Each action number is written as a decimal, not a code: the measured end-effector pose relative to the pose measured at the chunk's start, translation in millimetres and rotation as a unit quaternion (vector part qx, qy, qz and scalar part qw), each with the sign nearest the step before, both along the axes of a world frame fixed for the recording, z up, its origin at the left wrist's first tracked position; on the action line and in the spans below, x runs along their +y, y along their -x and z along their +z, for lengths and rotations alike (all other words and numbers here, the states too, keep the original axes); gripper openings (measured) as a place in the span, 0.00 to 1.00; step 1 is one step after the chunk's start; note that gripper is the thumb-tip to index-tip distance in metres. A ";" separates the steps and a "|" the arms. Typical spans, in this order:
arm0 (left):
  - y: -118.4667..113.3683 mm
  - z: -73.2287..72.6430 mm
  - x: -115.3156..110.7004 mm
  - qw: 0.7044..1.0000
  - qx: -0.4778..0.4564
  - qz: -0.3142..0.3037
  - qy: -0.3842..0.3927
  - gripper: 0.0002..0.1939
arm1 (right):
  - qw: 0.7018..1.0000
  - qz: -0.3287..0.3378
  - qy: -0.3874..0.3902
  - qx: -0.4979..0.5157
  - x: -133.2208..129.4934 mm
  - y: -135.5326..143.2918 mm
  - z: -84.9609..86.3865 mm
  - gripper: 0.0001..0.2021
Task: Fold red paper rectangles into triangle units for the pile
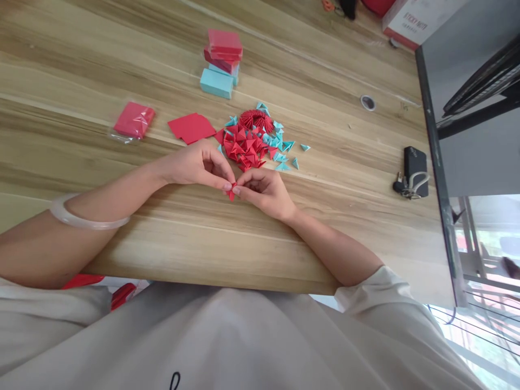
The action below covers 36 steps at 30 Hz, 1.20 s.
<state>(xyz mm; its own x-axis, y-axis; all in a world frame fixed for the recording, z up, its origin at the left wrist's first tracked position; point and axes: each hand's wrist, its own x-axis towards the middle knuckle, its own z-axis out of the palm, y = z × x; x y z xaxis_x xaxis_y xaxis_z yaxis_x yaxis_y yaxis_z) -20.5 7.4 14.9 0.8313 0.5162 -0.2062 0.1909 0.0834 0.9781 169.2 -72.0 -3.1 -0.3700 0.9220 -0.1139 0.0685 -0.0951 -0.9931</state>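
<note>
Between the fingertips of both hands is a small folded red paper piece (231, 193). My left hand (205, 165) pinches it from the left, thumb and finger closed. From the other side my right hand (264, 190) pinches it too, its remaining fingers curled. Just beyond the hands lies a heap of folded red paper triangles (245, 146), with folded light-blue paper triangles (277, 141) scattered around its right side. A curved red assembly of joined paper pieces (257, 119) rests at the back of the heap. Flat red paper sheets (190, 127) lie beyond my left hand.
A wrapped red paper pack (135, 120) lies at left. Behind stand stacked red packs (225, 43) and light-blue packs (216, 82). To the right are a tape roll (368, 103), a black box (415, 162) with a light-coloured strap, and a sticky-note box (418, 21) in the far corner.
</note>
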 end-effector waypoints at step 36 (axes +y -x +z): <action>-3.6 -2.2 -8.5 0.989 -0.020 0.092 -0.113 0.15 | 0.997 -0.064 -0.034 0.035 4.1 -0.2 -6.6 0.07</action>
